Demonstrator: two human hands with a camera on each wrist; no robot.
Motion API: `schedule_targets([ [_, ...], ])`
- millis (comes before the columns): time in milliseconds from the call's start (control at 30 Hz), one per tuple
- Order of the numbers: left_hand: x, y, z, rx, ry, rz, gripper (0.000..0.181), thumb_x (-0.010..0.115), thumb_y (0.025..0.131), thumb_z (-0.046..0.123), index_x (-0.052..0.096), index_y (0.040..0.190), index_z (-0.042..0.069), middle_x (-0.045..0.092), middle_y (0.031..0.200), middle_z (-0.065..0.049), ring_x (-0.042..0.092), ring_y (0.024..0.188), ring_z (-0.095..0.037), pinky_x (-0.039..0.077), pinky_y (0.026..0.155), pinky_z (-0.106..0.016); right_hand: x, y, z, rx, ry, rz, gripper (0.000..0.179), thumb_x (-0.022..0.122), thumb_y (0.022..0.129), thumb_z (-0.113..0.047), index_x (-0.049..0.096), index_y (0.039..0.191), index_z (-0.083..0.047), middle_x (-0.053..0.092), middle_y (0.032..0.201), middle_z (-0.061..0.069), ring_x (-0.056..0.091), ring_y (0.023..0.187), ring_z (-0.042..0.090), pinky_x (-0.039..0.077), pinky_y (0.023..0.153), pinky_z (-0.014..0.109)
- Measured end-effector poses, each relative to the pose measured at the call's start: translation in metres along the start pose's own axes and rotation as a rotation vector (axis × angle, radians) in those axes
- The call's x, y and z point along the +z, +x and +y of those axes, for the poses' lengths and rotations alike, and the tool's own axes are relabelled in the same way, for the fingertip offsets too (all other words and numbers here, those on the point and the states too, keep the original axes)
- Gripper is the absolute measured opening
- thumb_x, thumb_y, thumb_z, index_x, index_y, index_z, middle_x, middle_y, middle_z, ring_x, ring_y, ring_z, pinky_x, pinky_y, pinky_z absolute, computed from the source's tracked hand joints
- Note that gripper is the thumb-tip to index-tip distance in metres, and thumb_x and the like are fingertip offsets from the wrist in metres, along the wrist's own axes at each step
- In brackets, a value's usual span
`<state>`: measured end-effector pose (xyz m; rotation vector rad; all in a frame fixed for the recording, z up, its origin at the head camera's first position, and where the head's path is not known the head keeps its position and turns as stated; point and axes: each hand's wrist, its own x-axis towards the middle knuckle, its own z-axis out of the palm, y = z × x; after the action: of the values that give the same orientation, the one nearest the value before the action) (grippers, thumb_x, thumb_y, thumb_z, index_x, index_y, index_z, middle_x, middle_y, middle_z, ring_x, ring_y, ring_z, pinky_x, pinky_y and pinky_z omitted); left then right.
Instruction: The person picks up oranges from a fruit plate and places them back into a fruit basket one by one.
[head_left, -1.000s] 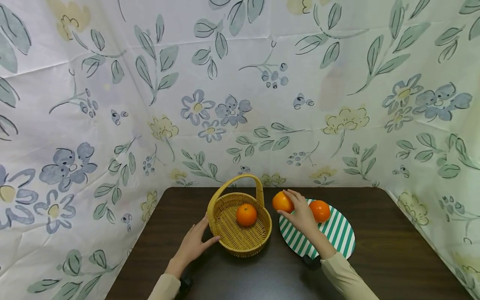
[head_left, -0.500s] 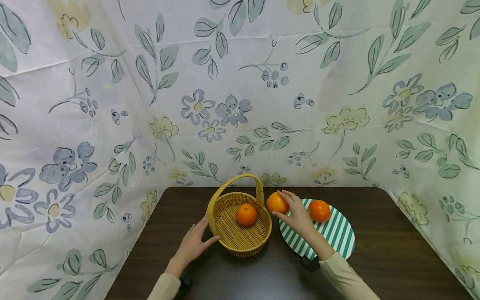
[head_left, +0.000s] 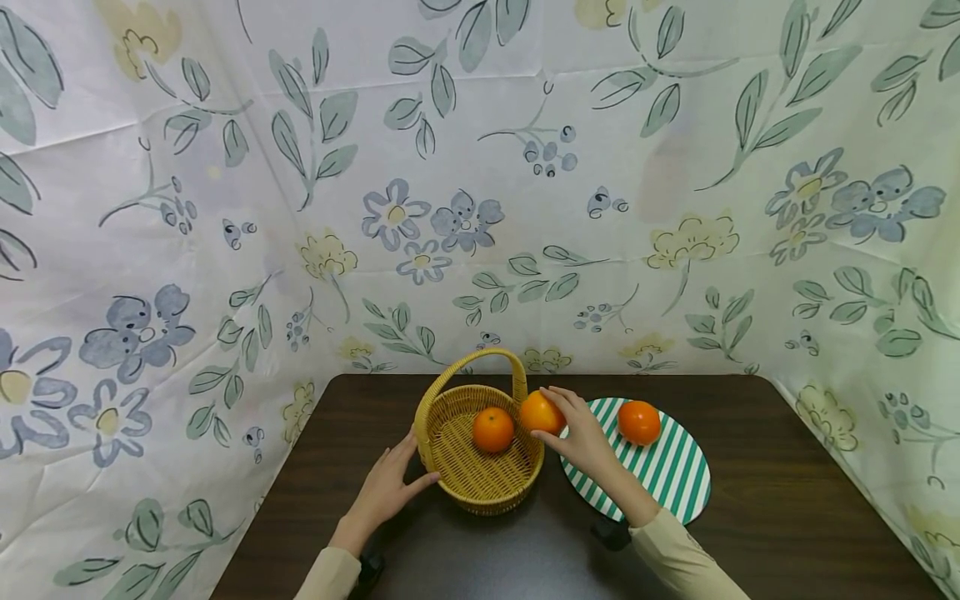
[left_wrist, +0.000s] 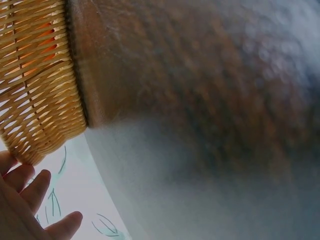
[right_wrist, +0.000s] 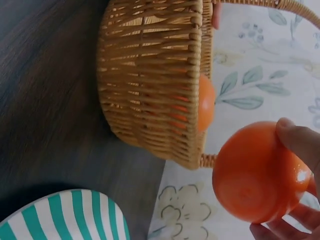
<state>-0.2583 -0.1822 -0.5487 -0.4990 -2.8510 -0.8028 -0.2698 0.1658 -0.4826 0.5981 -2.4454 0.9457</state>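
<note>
While the left hand, fingers spread, touches the basket at eight o'clock, the right hand grips an orange — near the basket's two o'clock side

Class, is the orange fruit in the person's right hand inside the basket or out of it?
Out: the right hand grips the orange fruit, and the right wrist view shows it beyond the rim of the basket.

Supporting table: dark, wood-grained. A yellow wicker basket stands upright on it. Right of the basket lies a green-and-white striped plate.
</note>
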Motion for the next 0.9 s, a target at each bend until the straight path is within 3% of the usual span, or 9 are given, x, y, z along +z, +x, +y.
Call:
schedule_targets([
  [433,-0.001,0.0,0.0,0.002,0.013,0.0,0.087,0.057,0.081,0.061,0.013,0.149,0.029,0.02,0.153,0.003,0.033,0.136,-0.024,0.019,0.111,-0.056,0.006,0.002,-0.015,0.009,0.049,-0.032,0.066,0.076,0.076,-0.034,0.052,0.132,-0.009,0.049,0.132,0.016,0.05,0.116,0.032,0.049,0.089,0.047],
  [667,-0.001,0.0,0.001,-0.001,0.008,-0.001,0.087,0.054,0.081,0.065,0.012,0.149,0.03,0.019,0.153,0.003,0.032,0.136,-0.024,0.018,0.111,-0.056,0.014,0.003,-0.018,-0.001,0.075,-0.029,0.065,0.076,0.076,-0.033,0.052,0.132,-0.01,0.049,0.132,0.011,0.05,0.116,0.028,0.05,0.089,0.043],
  [900,0.0,0.0,0.001,0.0,-0.004,-0.004,0.086,0.059,0.082,0.056,0.013,0.149,0.029,0.02,0.153,0.002,0.031,0.137,-0.023,0.018,0.111,-0.056,0.023,0.004,-0.02,-0.031,0.084,-0.03,0.067,0.075,0.076,-0.037,0.051,0.133,-0.011,0.05,0.13,0.008,0.051,0.114,0.026,0.051,0.088,0.042],
])
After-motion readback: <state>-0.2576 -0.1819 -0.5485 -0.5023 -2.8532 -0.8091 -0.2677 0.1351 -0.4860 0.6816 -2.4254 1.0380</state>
